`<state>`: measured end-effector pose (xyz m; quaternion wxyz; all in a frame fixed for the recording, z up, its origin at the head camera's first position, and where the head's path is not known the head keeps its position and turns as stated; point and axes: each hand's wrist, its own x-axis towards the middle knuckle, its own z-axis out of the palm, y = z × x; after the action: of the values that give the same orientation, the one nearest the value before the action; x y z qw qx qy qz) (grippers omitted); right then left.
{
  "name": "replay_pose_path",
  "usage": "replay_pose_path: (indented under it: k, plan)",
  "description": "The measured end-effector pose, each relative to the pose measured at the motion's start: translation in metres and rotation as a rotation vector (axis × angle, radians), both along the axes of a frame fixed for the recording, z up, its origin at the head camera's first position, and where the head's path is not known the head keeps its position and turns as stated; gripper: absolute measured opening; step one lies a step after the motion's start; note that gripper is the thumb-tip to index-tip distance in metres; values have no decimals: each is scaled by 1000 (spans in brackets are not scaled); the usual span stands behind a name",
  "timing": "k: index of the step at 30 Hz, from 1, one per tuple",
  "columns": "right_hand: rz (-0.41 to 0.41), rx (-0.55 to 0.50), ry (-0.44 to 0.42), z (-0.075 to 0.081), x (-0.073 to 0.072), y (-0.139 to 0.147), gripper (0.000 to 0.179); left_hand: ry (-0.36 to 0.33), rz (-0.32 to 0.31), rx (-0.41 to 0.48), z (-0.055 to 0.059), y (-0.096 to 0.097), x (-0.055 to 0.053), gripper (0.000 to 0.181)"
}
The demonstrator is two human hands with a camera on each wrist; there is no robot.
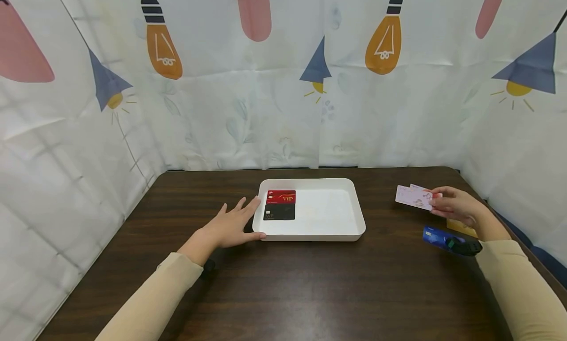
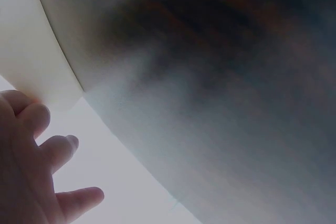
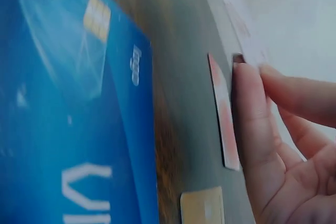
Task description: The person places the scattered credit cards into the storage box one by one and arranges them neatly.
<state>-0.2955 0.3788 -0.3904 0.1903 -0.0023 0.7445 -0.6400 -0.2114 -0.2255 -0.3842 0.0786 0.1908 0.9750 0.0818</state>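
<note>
My left hand [image 1: 232, 225] is spread at the left side of a white tray [image 1: 328, 208], its fingertips and thumb at the rim. Inside the tray, on the left, a red VIP card [image 1: 281, 197] lies just above a black VIP card [image 1: 279, 212]. Off to the right, my right hand [image 1: 458, 205] pinches a pale pink card [image 1: 413, 197] between thumb and fingers. Another card with pink and red tones [image 3: 224, 116] shows just past those fingers in the right wrist view. Below the hand are a blue card [image 1: 436, 236] and a partly hidden gold card [image 1: 461, 227].
The dark wooden table [image 1: 310, 287] ends at a white printed curtain [image 1: 212, 119] at the back and sides. A black wrist camera [image 1: 465, 246] on the right arm covers part of the blue card.
</note>
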Motion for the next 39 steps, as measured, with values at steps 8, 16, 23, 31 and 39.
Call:
replay_pose_path:
  k: [8,16,23,31,39]
  plan:
    - [-26,-185,42,9,2,-12,24,-4,-4,1,1,0,0,107]
    - [-18,-230,56,23,4,-30,26,-1,-3,1,2,1,-1,106]
    - [32,-234,69,32,5,-51,21,1,0,-3,1,0,0,106]
    - [91,-262,84,38,10,-77,20,2,-2,-4,1,-1,-1,106]
    - [133,-270,83,40,16,-100,22,1,-3,2,-1,-1,-2,107]
